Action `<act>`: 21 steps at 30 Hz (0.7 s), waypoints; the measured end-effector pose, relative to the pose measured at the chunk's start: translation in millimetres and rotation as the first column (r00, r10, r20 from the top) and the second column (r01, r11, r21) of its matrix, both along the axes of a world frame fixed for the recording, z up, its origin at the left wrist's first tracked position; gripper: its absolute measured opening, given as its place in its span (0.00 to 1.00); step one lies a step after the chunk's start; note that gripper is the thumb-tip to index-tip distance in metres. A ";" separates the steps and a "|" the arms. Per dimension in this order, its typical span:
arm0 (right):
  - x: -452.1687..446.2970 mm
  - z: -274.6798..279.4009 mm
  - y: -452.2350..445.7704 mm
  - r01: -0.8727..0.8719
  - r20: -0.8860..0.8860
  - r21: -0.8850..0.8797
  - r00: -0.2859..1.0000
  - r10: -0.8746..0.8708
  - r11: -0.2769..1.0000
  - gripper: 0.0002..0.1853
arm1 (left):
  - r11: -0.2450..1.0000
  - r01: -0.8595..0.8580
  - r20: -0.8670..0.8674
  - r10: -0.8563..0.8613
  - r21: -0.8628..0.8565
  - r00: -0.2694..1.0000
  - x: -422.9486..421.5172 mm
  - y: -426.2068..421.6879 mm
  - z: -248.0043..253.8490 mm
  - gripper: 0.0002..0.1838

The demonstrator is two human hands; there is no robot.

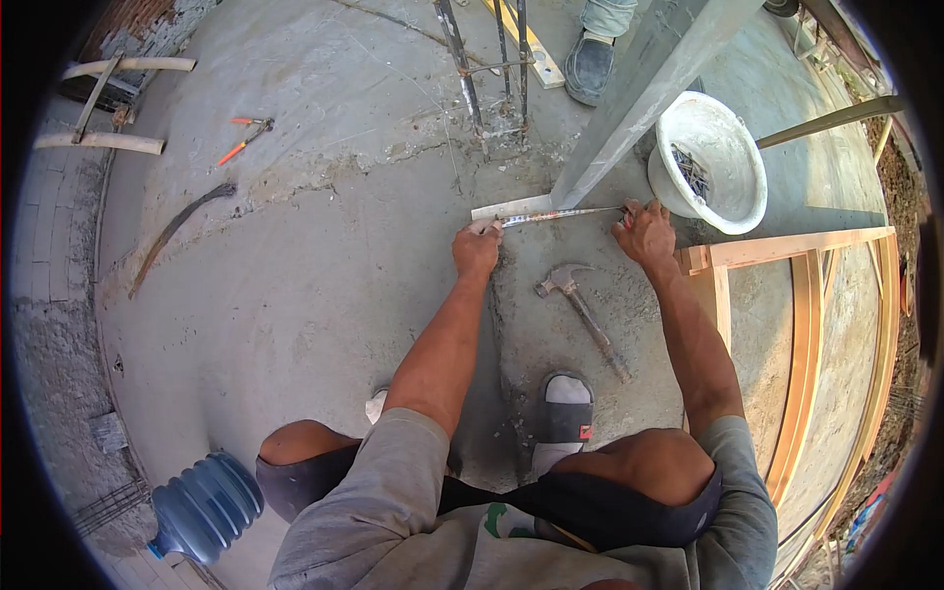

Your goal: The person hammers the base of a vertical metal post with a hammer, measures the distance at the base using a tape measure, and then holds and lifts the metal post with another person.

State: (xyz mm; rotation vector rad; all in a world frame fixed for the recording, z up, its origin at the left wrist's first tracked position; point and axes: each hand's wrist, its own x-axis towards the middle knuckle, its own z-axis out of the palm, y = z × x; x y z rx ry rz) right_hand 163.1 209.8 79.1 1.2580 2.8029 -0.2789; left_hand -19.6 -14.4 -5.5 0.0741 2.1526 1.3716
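Note:
Between my two hands a tape measure blade (556, 215) is stretched just above the concrete floor. My left hand (478, 246) pinches its left end, beside the end of a pale flat strip (511, 207). My right hand (646, 234) is closed round something red at the blade's right end, most of it hidden by the fingers. Behind the blade, the foot of a grey post (610, 118) meets the strip. A claw hammer (585, 313) lies on the floor below my right hand. Just beyond that hand is a white bucket (723, 162) with nails inside.
Upright rebar (460, 64) and a yellow level (531, 49) are ahead, near another person's shoe (589, 71). A wooden frame (806, 344) lies to the right. Pincers (245, 141), a curved bar (177, 231) and a blue water jug (208, 505) are on the left.

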 end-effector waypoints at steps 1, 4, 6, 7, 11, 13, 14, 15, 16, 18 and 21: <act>0.5 -0.9 -0.2 -0.005 0.001 0.008 1.000 0.005 1.000 0.30 | 1.000 -0.002 0.002 0.002 0.005 1.000 -0.3 0.0 0.1 0.13; 1.3 -1.8 -0.3 -0.012 0.008 0.018 1.000 0.012 1.000 0.30 | 0.998 -0.032 -0.033 0.033 0.047 0.999 -0.7 -0.3 -13.9 0.12; 3.6 -5.2 -0.4 -0.015 0.009 0.014 1.000 0.015 1.000 0.30 | 0.999 -0.026 -0.040 0.027 0.042 0.999 -1.9 -0.4 -15.7 0.12; 5.1 -8.7 0.7 -0.018 0.007 0.011 1.000 0.018 1.000 0.29 | 0.999 -0.022 -0.043 0.024 0.040 0.999 -1.9 -0.9 -16.9 0.12; 8.1 -13.2 1.1 -0.018 0.006 -0.001 1.000 0.018 1.000 0.29 | 0.999 -0.003 -0.034 0.005 0.053 0.999 -1.3 -1.7 -8.6 0.12; 7.7 -11.9 1.2 -0.013 0.005 -0.009 1.000 0.013 1.000 0.29 | 0.998 0.023 0.001 -0.023 0.050 1.000 -2.7 -1.6 -7.8 0.14; 6.7 -10.2 0.5 -0.011 0.004 -0.014 1.000 0.011 1.000 0.29 | 0.999 0.016 0.008 -0.017 0.048 1.000 -2.3 -1.4 -6.5 0.14; 5.2 -8.0 0.5 -0.007 0.004 -0.015 1.000 0.007 1.000 0.29 | 0.999 0.010 0.014 -0.011 0.047 1.000 -2.2 -1.2 -5.2 0.14; 3.7 -5.3 0.6 -0.002 0.004 -0.016 1.000 0.002 1.000 0.29 | 0.999 0.005 0.020 -0.006 0.045 1.000 -1.8 -1.4 -4.0 0.14; 1.1 -2.8 0.7 0.003 0.004 -0.014 1.000 -0.003 1.000 0.29 | 0.999 0.004 0.025 -0.005 0.038 1.000 -1.0 -1.7 -1.4 0.14; -0.4 -1.9 1.6 0.007 0.003 -0.001 1.000 -0.007 1.000 0.29 | 0.999 0.022 0.010 -0.022 0.029 1.000 -2.2 -2.0 -3.7 0.13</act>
